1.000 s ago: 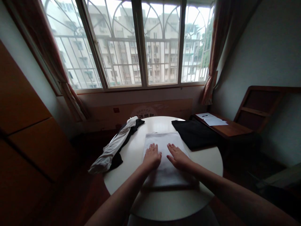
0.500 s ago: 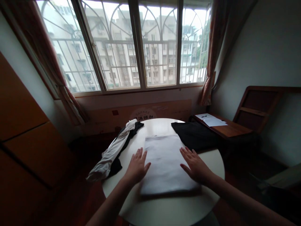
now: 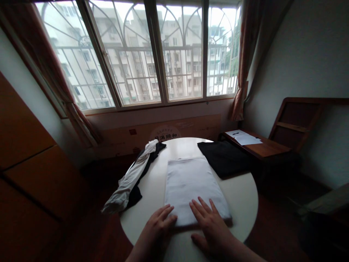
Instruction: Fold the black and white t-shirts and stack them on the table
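A white garment (image 3: 191,182), folded into a flat rectangle, lies on the round white table (image 3: 242,203) before me. My left hand (image 3: 160,222) is at its near left corner, fingers stretched out and touching the edge. With fingers spread, my right hand (image 3: 208,222) rests on the near edge of the cloth, right of the middle; its thumb lies over the tabletop. Neither hand grips anything. What kind of garment it is cannot be made out.
Crumpled white and black clothes (image 3: 136,174) hang over the table's left edge. A folded black cloth (image 3: 223,158) lies at the back right. Beyond it stands a wooden bench (image 3: 272,147) with papers (image 3: 247,139). An orange-brown cabinet (image 3: 32,182) is at the left.
Both hands have moved from the sides of the folded white garment toward me, to its near edge. The right hand has also shifted inward to the left. The garment stays in place.
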A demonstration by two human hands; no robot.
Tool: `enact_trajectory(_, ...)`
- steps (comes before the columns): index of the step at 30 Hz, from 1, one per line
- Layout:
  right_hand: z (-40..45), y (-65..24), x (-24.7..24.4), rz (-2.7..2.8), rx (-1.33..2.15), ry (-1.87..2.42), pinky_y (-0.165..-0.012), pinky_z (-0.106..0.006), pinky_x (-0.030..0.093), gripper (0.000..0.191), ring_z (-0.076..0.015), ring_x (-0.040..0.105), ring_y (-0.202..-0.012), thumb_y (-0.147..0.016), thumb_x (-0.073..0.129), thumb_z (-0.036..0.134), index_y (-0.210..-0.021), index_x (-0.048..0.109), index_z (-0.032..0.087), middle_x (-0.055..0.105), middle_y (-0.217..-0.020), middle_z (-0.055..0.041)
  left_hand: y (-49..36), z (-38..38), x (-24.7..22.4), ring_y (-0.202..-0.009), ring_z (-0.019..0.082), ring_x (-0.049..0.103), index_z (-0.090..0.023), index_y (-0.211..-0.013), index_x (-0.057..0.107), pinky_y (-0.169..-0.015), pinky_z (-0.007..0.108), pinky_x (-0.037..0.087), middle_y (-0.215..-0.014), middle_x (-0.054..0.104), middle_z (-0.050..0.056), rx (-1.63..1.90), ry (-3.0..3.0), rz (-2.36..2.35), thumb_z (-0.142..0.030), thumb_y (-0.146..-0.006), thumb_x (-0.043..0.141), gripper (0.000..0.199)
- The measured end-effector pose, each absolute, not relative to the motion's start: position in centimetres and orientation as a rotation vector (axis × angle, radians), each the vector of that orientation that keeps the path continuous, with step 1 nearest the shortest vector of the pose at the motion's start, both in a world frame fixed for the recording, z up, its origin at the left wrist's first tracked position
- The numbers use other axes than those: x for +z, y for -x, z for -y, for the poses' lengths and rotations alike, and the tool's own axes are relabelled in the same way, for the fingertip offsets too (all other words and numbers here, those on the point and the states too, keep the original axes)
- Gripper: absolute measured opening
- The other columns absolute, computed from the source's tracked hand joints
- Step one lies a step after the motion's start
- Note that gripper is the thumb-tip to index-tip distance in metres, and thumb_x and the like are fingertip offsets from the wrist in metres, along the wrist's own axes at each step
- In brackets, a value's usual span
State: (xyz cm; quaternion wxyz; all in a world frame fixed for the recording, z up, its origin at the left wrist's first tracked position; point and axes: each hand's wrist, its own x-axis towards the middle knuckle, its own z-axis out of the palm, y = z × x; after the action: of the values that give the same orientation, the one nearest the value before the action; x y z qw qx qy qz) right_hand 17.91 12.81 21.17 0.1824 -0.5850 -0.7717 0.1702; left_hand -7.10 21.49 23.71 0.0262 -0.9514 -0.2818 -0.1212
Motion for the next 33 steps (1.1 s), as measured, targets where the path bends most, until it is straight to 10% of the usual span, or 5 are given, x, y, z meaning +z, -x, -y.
enact_trajectory(12,-16.8,-13.6,21.2,2.209,0.432,1.563,-0.121,-0.068,0.011,0.095,-0.0391,0.021,-0.152,-0.073,0.056,0.022,-0.162,0.023,0.02,0.026,-0.165,-0.0098,7.1,-23.2,21.0,-0.115,0.022,0.068,-0.025,-0.106,0.065,-0.092,0.031,0.061,-0.12,0.071,0.008,-0.893,2.875,0.852,-0.013,-0.093,0.043,0.028)
enact_trajectory(19,-14.4,-21.5,17.9,1.998,0.154,1.94,-0.121,-0.066,0.022,0.097,-0.0333,0.034,-0.149,-0.058,0.044,-0.001,-0.148,0.053,0.034,0.04,-0.158,0.0002,7.6,-23.9,20.5,-0.111,0.021,0.071,-0.024,-0.111,0.064,-0.092,0.028,0.061,-0.119,0.072,0.011,-1.043,3.022,0.878,-0.025,-0.1,0.042,0.025)
enact_trajectory(28,-11.9,-29.5,14.8,1.868,0.196,1.733,-0.113,-0.049,0.047,0.043,-0.0307,0.048,-0.14,-0.08,0.053,0.016,-0.114,0.076,0.029,0.056,-0.146,-0.0069,8.5,-25.0,20.6,-0.108,0.02,0.073,-0.019,-0.138,0.057,-0.094,0.022,0.058,-0.117,0.074,0.012,-0.977,2.874,0.544,-0.022,-0.098,0.047,0.041)
enact_trajectory(33,-13.1,-29.9,15.5,1.769,0.293,1.464,-0.104,-0.041,0.054,0.02,-0.0312,0.057,-0.132,-0.084,0.065,0.026,-0.101,0.076,0.023,0.057,-0.145,-0.0147,8.1,-25.4,22.0,-0.087,0.016,0.075,-0.021,-0.113,0.071,-0.077,0.018,0.061,-0.099,0.075,0.009,-1.06,2.909,0.743,-0.024,-0.1,0.046,0.029)
